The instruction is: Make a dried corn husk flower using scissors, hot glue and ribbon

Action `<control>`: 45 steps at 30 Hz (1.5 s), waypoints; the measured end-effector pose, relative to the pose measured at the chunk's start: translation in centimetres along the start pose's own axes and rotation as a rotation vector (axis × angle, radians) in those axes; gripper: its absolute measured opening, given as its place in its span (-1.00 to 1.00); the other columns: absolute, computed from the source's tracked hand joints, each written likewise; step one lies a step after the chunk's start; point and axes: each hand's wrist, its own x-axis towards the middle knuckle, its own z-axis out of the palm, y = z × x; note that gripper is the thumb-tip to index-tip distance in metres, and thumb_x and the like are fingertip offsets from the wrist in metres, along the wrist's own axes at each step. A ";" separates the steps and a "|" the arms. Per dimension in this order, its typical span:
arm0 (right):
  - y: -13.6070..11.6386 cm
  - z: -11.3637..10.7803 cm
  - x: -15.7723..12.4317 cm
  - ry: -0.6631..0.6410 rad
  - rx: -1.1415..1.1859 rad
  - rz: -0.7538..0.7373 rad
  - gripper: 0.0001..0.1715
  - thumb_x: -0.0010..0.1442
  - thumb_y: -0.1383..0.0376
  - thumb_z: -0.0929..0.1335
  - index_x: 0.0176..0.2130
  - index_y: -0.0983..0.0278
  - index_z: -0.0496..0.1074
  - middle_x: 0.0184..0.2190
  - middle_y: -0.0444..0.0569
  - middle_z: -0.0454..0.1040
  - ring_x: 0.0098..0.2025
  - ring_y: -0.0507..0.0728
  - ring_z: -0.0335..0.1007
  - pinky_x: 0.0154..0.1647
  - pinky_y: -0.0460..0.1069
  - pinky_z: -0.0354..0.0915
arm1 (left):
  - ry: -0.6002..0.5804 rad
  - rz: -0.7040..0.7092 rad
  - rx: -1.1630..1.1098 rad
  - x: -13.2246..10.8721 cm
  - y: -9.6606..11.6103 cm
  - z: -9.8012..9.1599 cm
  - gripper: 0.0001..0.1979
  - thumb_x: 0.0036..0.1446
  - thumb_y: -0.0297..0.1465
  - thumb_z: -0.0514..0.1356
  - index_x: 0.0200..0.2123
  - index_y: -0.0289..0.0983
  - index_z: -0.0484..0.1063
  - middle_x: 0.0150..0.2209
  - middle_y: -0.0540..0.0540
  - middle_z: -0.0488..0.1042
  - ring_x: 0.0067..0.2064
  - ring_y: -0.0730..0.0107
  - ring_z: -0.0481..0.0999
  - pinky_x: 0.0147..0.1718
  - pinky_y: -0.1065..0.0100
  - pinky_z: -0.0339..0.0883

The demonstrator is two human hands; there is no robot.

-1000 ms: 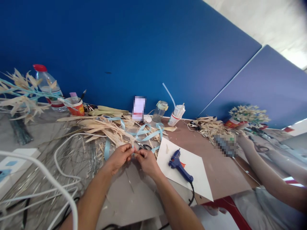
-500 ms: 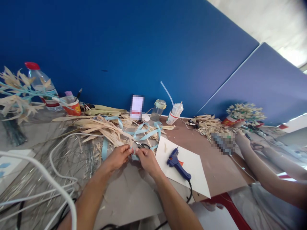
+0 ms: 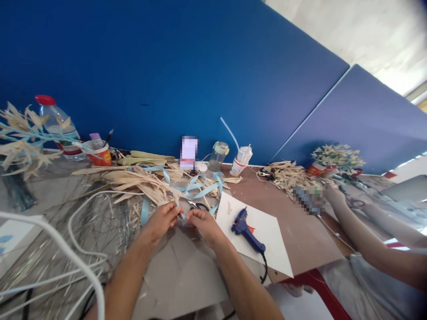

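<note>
My left hand [image 3: 163,221] is closed in a pinch on a pale dried husk piece [image 3: 176,196] with light blue ribbon at its base. Close beside it, my right hand [image 3: 205,224] pinches a short bit of light blue ribbon [image 3: 182,216] between thumb and fingers. Much of what lies between the fingertips is hidden. Just beyond my right hand rest scissors [image 3: 201,206] with dark handles. Loops of blue ribbon [image 3: 196,186] and a heap of dried husks [image 3: 140,180] lie behind both hands. A blue glue gun [image 3: 248,233] sits to the right on white paper [image 3: 275,240].
Thin wires [image 3: 122,226] and a white cable [image 3: 71,226] cover the left side. Along the blue partition [image 3: 200,66] stand a bottle [image 3: 58,126], a red cup [image 3: 102,155], a phone [image 3: 188,151], a jar [image 3: 218,155] and a paper cup [image 3: 239,165]. Another person's arms [image 3: 356,226] reach in at right.
My hands have shifted slightly, and the blue ribbon between them shows as a smaller bit. The view has tilted a little. The glue gun and scissors stay where they were.
</note>
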 end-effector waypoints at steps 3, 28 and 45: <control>0.0 0.0 -0.1 -0.024 -0.014 -0.060 -0.77 -0.03 0.20 0.37 -0.54 0.29 0.31 -0.67 -0.27 0.12 -0.58 -0.07 -0.08 -0.53 -0.10 -0.11 | 0.038 0.009 -0.039 0.1 0.1 -0.1 -0.60 -0.09 -0.03 0.21 -0.50 -0.29 0.33 -0.62 0.12 0.20 -0.64 0.60 0.07 -0.61 0.43 -0.14; -0.3 -0.4 -0.1 -0.069 -0.056 0.134 -0.65 -0.13 0.12 0.47 -0.58 0.30 0.33 -0.71 -0.27 0.18 -0.63 -0.09 -0.03 -0.58 -0.11 -0.12 | -0.109 -0.003 0.206 0.3 0.0 -0.5 -0.63 0.02 -0.05 0.12 -0.56 -0.23 0.24 -0.70 0.13 0.15 -0.64 0.53 0.09 -0.60 0.41 -0.06; 0.5 -0.8 0.2 -0.070 -0.291 -0.071 -0.59 0.14 0.08 0.28 -0.60 0.24 0.19 -0.67 -0.24 0.08 -0.59 -0.04 -0.06 -0.55 -0.10 -0.10 | -0.074 -0.036 0.157 0.4 -1.0 -0.2 -0.69 -0.08 -0.10 0.19 -0.57 -0.22 0.28 -0.71 0.12 0.16 -0.65 0.51 0.09 -0.63 0.42 -0.09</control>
